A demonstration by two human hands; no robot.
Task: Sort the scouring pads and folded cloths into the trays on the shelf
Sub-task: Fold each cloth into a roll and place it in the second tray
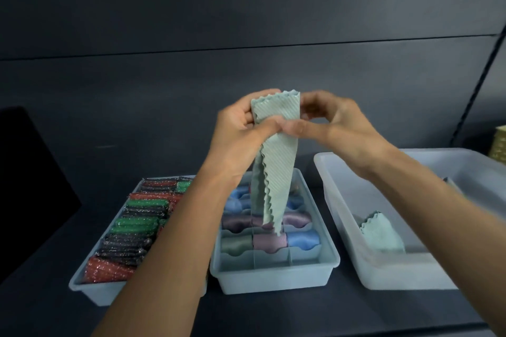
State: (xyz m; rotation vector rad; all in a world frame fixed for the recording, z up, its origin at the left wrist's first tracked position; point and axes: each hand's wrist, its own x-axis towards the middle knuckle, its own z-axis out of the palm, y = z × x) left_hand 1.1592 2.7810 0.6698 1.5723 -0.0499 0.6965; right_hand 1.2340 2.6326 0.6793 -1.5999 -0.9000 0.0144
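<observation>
Above the divided tray, both hands pinching a green cloth

A dark grey panelled back wall fills the upper frame, a black block-like shape sits at the left edge, and a yellowish woven-looking object, cut off and too blurred to identify, sits at the right edge

We seem to stand at a shop display or store room. We see a dark shelf with a dark panelled back wall, and on it plastic trays holding many similar scouring pads and rolled cloths in neat rows.
</observation>
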